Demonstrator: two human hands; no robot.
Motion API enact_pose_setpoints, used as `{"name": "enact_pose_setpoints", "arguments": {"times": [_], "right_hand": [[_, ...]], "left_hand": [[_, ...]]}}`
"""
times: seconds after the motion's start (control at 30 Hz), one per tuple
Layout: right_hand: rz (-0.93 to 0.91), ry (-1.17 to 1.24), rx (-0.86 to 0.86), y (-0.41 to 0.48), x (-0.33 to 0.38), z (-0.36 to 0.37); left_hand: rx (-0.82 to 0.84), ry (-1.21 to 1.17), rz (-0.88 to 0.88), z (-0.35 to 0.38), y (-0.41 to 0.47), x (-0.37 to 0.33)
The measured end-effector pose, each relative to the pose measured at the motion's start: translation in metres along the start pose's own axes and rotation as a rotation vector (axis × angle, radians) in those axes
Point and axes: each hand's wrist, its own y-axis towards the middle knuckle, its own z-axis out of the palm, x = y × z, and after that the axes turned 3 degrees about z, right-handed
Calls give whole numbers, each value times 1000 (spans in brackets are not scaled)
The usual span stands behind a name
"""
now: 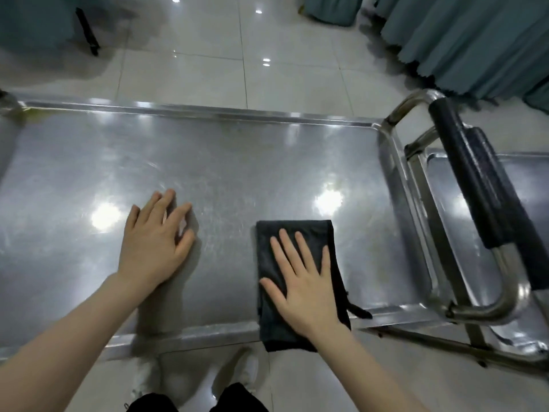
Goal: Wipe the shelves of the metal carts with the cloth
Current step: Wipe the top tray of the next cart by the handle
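A metal cart's top shelf (237,162) spans the view, a shiny steel tray with a raised rim. A folded dark grey cloth (332,242) lies on its near right part and hangs over the near rim. My right hand (300,281) presses flat on the cloth with straight, spread fingers. My left hand (154,242) rests palm down on the bare shelf to the left of the cloth, fingers relaxed and slightly bent.
The cart's handle (481,185), a steel tube with black padding, rises at the right end. A lower shelf (528,185) shows beyond it. Teal curtains (475,40) hang at the far right. Glossy tile floor (237,55) lies beyond the cart. My shoes (246,370) stand below the near rim.
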Motion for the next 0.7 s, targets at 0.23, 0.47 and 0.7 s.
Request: {"name": "enact_pose_setpoints", "arguments": {"times": [0.23,0.47,0.7], "right_hand": [[-1,5,6,45,-33,-4],[177,81,22,142,-51,-15],[-9,11,6,-34,-73,-5]], "left_hand": [[77,38,146,21,-1,-97],[38,19,132,24,0,-94],[66,5,83,15,9,-148]]}}
